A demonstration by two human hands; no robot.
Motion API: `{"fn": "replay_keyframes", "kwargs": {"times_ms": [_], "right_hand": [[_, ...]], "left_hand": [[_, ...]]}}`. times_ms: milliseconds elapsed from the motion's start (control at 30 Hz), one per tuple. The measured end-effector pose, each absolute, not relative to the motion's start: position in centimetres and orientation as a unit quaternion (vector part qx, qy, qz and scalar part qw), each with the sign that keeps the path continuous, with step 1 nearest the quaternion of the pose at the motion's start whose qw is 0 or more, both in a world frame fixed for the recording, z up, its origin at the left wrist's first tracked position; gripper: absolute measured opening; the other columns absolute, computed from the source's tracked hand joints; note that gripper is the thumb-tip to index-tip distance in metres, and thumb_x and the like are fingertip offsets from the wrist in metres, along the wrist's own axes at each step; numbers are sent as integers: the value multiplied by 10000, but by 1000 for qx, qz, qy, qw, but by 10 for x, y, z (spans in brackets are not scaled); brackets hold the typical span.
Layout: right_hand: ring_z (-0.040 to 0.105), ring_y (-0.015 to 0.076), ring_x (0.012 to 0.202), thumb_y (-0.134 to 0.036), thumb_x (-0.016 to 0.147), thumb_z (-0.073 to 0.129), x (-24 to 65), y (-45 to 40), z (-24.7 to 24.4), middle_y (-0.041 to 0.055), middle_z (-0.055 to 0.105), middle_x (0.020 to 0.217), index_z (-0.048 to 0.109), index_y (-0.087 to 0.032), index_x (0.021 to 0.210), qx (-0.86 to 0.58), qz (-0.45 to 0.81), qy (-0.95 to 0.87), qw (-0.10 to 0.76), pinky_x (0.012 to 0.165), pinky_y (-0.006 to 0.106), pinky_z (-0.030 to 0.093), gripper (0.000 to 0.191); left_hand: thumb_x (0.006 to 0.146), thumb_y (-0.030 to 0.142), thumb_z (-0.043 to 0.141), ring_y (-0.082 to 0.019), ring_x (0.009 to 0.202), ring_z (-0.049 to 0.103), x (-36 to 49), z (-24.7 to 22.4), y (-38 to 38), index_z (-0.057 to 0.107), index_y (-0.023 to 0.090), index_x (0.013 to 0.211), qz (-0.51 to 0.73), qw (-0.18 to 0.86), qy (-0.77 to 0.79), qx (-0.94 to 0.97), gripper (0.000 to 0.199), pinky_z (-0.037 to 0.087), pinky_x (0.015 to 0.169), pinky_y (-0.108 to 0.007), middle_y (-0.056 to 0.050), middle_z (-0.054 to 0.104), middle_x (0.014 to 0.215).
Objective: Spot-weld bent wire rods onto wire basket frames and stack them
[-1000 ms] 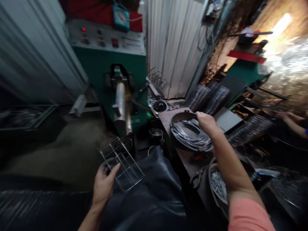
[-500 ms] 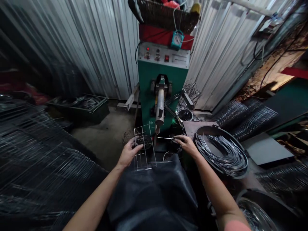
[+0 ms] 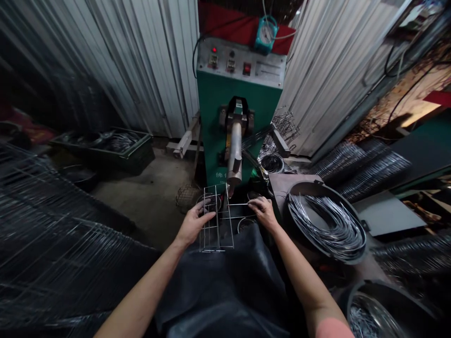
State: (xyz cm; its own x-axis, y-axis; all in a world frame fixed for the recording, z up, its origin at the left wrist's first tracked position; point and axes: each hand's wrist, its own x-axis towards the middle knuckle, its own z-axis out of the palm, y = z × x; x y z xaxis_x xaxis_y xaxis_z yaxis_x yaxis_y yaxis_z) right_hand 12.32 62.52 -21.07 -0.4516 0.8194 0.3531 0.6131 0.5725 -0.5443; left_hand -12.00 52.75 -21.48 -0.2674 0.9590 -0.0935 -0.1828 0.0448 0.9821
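Observation:
My left hand (image 3: 196, 221) grips the left side of a small wire frame (image 3: 217, 225), its thumb across the bars. The frame stands over my dark apron, just below the metal electrode (image 3: 234, 171) of a green machine (image 3: 214, 112). My right hand (image 3: 262, 210) pinches a short straight wire rod (image 3: 238, 204), whose left end reaches the frame's upper right side. A second thin rod lies a little lower, level with the frame's middle; what holds it is unclear.
To the right, a round pan (image 3: 359, 234) holds a coil of wires, with another pan (image 3: 352, 305) below it. Stacked wire grids (image 3: 70, 263) fill the left. A green crate (image 3: 141, 152) of metal parts sits behind them.
My right hand has moved left and a little down, bringing the rod to the frame. The frame has shifted slightly right. The camera view has moved closer to the machine.

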Motion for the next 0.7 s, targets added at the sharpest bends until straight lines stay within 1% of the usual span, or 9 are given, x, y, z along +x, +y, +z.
{"fn": "replay_keyframes", "kwargs": {"times_ms": [300, 533, 700], "right_hand": [[534, 193, 848, -278, 873, 549, 124, 639, -207, 19, 625, 807, 676, -238, 883, -430, 191, -840, 271, 780, 338, 296, 133], [538, 194, 861, -271, 868, 554, 123, 647, -203, 19, 631, 824, 674, -234, 867, -424, 189, -844, 270, 799, 339, 294, 125], [537, 196, 874, -285, 877, 537, 123, 652, -204, 23, 634, 837, 672, -234, 873, -424, 189, -845, 266, 798, 341, 298, 144]], "left_hand": [[578, 325, 769, -108, 659, 496, -122, -212, 537, 590, 126, 1122, 594, 483, 530, 364, 606, 404, 697, -242, 32, 551, 664], [566, 317, 771, -131, 737, 541, -124, -213, 546, 595, 118, 1115, 594, 489, 528, 359, 610, 424, 767, -265, -6, 614, 748], [551, 331, 771, -171, 791, 587, -123, -211, 551, 602, 131, 1107, 594, 490, 529, 357, 614, 453, 814, -324, -25, 637, 778]]}}
